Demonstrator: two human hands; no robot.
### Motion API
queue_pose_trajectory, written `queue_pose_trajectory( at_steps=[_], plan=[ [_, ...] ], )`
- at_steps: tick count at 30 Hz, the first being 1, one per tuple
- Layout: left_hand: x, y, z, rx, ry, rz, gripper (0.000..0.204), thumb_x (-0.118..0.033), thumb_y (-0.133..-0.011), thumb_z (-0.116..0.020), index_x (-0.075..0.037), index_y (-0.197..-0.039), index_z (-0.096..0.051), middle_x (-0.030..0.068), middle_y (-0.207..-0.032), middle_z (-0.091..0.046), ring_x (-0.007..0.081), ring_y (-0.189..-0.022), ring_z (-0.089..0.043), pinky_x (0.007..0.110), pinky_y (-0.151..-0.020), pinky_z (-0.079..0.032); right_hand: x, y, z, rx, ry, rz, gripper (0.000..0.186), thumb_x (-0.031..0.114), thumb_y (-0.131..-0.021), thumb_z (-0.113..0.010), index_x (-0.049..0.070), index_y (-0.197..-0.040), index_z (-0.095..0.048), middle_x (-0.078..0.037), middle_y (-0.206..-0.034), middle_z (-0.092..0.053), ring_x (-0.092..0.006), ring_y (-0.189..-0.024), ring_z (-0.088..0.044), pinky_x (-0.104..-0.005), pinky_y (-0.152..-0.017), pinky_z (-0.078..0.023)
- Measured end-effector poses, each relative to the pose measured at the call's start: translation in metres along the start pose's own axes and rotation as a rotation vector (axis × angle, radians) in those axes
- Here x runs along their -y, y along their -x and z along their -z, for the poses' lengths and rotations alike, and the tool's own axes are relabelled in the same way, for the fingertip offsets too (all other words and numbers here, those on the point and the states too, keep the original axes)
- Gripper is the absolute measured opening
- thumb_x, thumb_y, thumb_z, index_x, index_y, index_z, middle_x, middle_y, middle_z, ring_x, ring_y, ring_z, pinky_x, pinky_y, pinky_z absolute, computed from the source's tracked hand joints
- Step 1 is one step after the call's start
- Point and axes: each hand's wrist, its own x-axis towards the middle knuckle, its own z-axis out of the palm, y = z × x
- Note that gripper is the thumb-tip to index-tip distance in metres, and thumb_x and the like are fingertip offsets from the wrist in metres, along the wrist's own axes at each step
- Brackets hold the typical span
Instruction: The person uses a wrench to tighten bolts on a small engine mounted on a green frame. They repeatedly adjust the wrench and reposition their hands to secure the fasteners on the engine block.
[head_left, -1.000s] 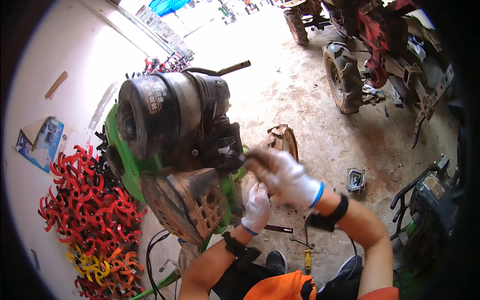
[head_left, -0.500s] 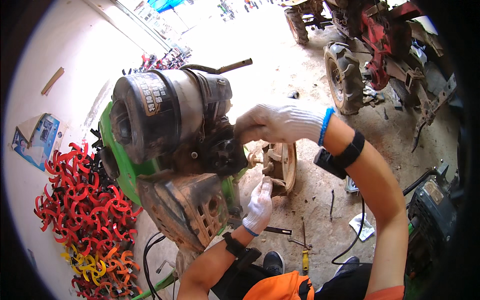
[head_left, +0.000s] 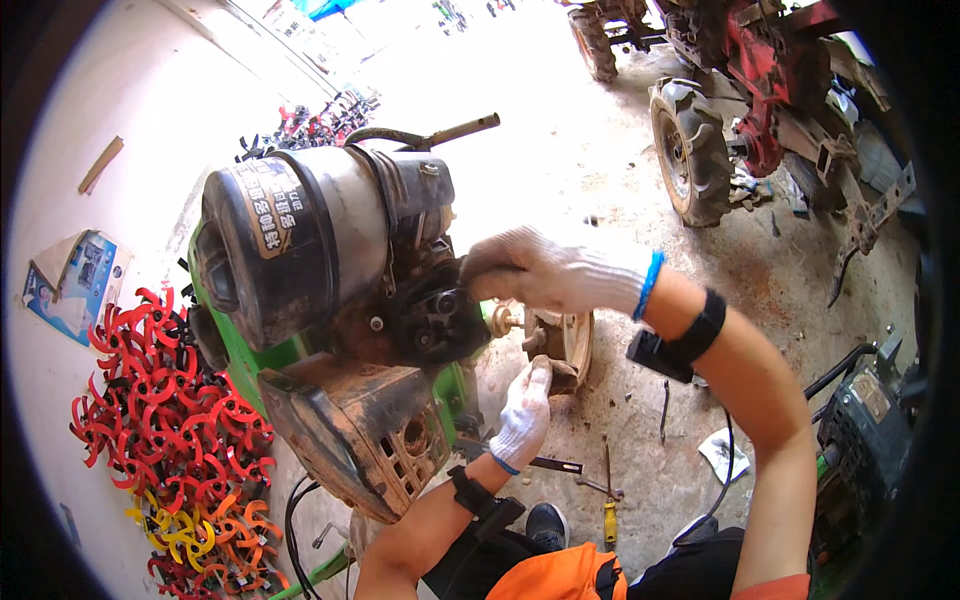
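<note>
A green machine carries a dirty black engine with a cylindrical housing (head_left: pixel 285 250) on top and a rusty perforated guard (head_left: pixel 350 430) below. My right hand (head_left: pixel 545 270), in a whitish knit glove with blue cuff, has curled fingers at a dark component (head_left: pixel 435 320) on the engine's right side; what they grip is hidden. Lower down, my left hand (head_left: pixel 525 415), gloved too, has its fingers bent together at the bottom of a dirty wheel (head_left: pixel 578 340) behind a brass-coloured shaft (head_left: pixel 503 320). I cannot make out exactly what it pinches.
Red, yellow and orange tiller blades (head_left: pixel 175 420) lie piled along the left wall. A red tractor (head_left: pixel 760 80) with muddy tyres stands upper right, a dark machine (head_left: pixel 860 430) lower right. Wrenches (head_left: pixel 600 488), a yellow-handled screwdriver (head_left: pixel 610 520) and a white rag (head_left: pixel 722 455) lie on the floor.
My right hand rose from above my left hand to higher on the engine's side, with the fingers further round. My left hand shifted slightly rightward. The engine appears a little further left.
</note>
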Motion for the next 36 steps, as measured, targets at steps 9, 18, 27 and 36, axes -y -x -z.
queue_pose_trajectory(
  at_steps=[9,18,27,36],
  plan=[
    [0.101,-0.016,0.061,-0.028,0.284,-0.047,0.049,-0.028,-0.120,-0.044,-0.002,-0.161,-0.041,0.0123,-0.157,-0.053,0.0217,-0.142,-0.053,0.037,-0.120,-0.045,0.016,0.023,-0.123,-0.496,-0.713,-0.397,0.049,0.039,-0.114,-0.060,-0.002,-0.141,-0.066,-0.014,-0.125,-0.078,-0.0223,-0.114,-0.069,-0.0341,-0.104,-0.053],
    [0.073,-0.006,0.066,0.001,-0.041,-0.039,0.050,-0.030,-0.119,-0.047,-0.004,-0.161,-0.043,0.0108,-0.155,-0.054,0.0220,-0.135,-0.056,0.036,-0.118,-0.047,0.044,0.028,-0.151,-0.534,-0.705,-0.560,0.058,0.056,-0.114,-0.045,0.013,-0.147,-0.066,-0.001,-0.137,-0.076,-0.0178,-0.137,-0.063,-0.0620,-0.124,-0.024],
    [0.030,-0.009,0.039,-0.028,-0.233,-0.104,0.047,-0.030,-0.118,-0.049,-0.003,-0.157,-0.049,0.0091,-0.148,-0.059,0.0206,-0.131,-0.059,0.035,-0.114,-0.050,0.018,0.049,-0.170,-0.499,-0.871,-0.210,0.066,0.052,-0.112,-0.058,-0.001,-0.151,-0.060,-0.021,-0.143,-0.069,-0.0262,-0.137,-0.062,-0.0422,-0.119,-0.045],
    [-0.015,0.017,-0.005,-0.093,-0.140,0.025,0.046,-0.037,-0.119,-0.047,0.002,-0.119,-0.072,0.0081,-0.110,-0.076,0.0177,-0.102,-0.069,0.033,-0.098,-0.054,0.002,0.059,-0.055,-0.387,-0.339,-0.096,0.031,0.024,-0.108,-0.067,0.001,-0.130,-0.071,-0.020,-0.116,-0.077,-0.0285,-0.108,-0.075,-0.0380,-0.095,-0.059]
  ],
)
